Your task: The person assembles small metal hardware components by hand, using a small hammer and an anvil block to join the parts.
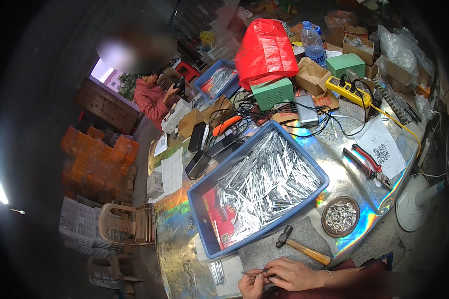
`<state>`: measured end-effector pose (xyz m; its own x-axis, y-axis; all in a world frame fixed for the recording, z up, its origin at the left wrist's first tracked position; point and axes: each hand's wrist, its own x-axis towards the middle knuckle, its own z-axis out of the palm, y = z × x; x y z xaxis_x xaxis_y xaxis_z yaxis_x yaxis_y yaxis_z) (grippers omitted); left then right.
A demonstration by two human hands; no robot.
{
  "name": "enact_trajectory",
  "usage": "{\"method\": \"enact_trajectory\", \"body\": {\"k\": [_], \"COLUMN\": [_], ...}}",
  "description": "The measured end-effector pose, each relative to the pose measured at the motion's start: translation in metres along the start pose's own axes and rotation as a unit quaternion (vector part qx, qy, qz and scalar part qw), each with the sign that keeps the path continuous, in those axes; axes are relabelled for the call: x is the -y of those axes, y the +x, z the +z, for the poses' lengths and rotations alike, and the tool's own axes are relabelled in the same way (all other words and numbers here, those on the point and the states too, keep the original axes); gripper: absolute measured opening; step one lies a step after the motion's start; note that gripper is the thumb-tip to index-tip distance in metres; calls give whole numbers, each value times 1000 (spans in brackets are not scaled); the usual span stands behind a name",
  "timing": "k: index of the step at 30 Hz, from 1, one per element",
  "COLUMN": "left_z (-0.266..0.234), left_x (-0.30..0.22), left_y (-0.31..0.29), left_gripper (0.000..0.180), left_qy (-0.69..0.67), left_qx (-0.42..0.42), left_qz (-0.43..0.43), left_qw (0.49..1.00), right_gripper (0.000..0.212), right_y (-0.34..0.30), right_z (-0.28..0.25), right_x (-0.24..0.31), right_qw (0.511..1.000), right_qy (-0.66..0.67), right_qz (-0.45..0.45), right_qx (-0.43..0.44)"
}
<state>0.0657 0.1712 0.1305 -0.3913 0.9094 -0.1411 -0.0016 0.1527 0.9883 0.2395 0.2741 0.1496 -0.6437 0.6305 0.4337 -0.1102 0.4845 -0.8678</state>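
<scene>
The left hand (pixel 252 286) and right hand (pixel 295 275) pinch a slender piece (pixel 246 272) between their fingers (pixel 259 280). Just beyond the fingers lies a hammer (pixel 306 250); farther out, a blue tray (pixel 199 221) of silvery pieces (pixel 269 184) sits on the tabletop (pixel 175 255).

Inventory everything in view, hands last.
table: one, silvery, centre
tray: one, blue, centre
strips: countless, silver, in tray
far tray: one, blue, upper middle
bowl: one, brown, right of tray
hammer: one, tan-handled, below tray
pliers: one, red-handled, right
power strip: one, yellow, upper right
bag: one, red, top centre
bottle: one, clear, top right
boxes: two, green, upper right
chairs: two, tan, lower left
stacks: uncounted, orange, left
co-worker: one, red top, upper left
cartons, papers: uncounted, brown, white, scattered
left hand: one, bottom, pinching thin piece
right hand: one, bottom, touching thin piece
</scene>
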Motion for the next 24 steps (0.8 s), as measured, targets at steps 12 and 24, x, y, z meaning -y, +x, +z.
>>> {"method": "enact_trajectory", "body": {"k": [12,24], "left_z": [2,5], "left_x": [0,-1], "left_y": [0,-1], "left_gripper": [16,17], "left_qy": [-34,-25], "left_qx": [6,3], "left_qz": [19,-11], "left_qw": [999,1000], "right_gripper": [21,21], "right_y": [1,-1], "right_z": [0,1], "right_x": [0,1], "right_qw": [1000,1000], "right_qy": [-5,-15], "right_qz": [0,-2], "right_qx": [2,-9]}}
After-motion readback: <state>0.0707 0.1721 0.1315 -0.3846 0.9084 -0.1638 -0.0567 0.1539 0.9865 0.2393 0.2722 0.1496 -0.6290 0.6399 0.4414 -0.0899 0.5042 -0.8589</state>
